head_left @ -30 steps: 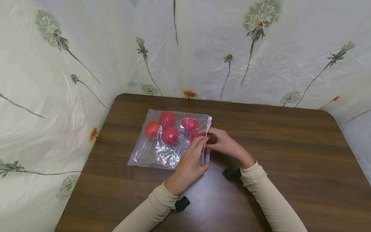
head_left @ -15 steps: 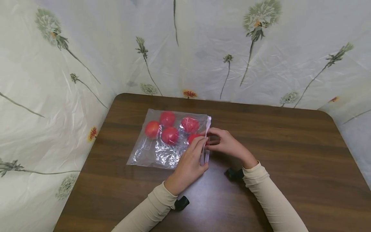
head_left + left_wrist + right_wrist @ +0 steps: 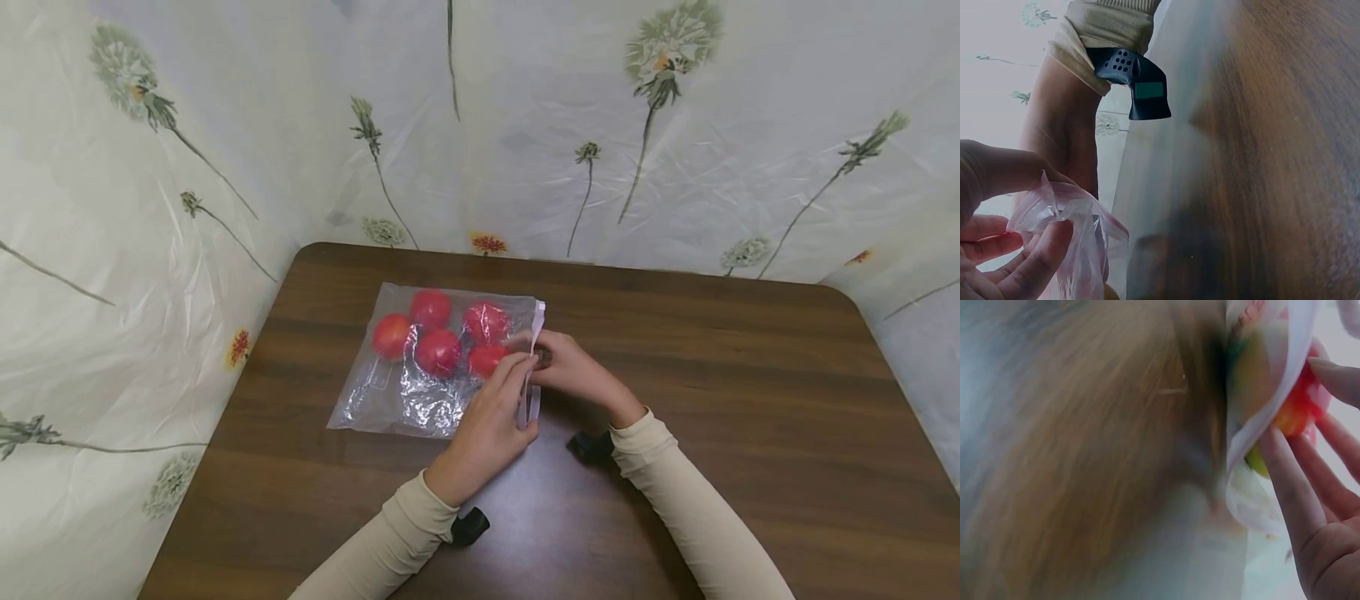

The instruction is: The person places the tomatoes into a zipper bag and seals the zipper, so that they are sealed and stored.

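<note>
A clear zip bag (image 3: 375, 400) lies on the table with several red, apple-like fruits (image 3: 392, 337) inside. My left hand (image 3: 491, 421) pinches its lilac-edged mouth; in the left wrist view, thumb and fingers hold the pinkish plastic film (image 3: 1079, 206). My right hand (image 3: 573, 367) reaches through the mouth from the right. Its fingertips lie behind the film beside the nearest fruit (image 3: 487, 360). The right wrist view shows the fingers fairly straight and spread, the tips touching a red and yellow fruit (image 3: 1297, 406). Part of that fruit is hidden by the bag's rim.
The brown wooden table (image 3: 712, 375) extends to both sides. Pale flower-printed sheeting (image 3: 525, 125) hangs along its back and left edges. Black wrist-worn devices (image 3: 470, 527) sit below both cuffs.
The fruit nearest the mouth has moved left, deeper into the bag. My right hand drew back slightly, then moved left. The left hand keeps its hold on the bag's edge.
</note>
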Demonstrator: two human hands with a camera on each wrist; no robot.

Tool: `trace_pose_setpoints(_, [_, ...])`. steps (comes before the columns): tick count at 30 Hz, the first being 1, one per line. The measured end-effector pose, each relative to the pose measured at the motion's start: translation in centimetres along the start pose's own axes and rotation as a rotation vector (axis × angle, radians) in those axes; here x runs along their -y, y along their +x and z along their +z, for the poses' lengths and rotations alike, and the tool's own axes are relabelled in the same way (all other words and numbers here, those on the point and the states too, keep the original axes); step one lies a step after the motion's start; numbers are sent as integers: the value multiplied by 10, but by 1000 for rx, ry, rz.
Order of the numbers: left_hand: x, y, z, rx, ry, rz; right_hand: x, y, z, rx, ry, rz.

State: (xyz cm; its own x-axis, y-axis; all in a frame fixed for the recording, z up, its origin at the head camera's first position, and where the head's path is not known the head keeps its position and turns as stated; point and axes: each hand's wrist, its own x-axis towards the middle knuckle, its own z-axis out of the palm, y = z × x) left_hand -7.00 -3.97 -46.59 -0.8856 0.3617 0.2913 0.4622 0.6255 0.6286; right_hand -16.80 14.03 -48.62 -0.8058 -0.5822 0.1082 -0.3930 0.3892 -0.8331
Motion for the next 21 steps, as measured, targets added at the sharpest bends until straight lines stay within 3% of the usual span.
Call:
trace_pose_setpoints(5, [1, 0, 0, -18, 10, 10, 1, 7, 5, -23, -41, -4])
trace_pose_setpoints(21, [-1, 0, -2, -50, 32, 40, 0, 22, 15, 28, -18, -56])
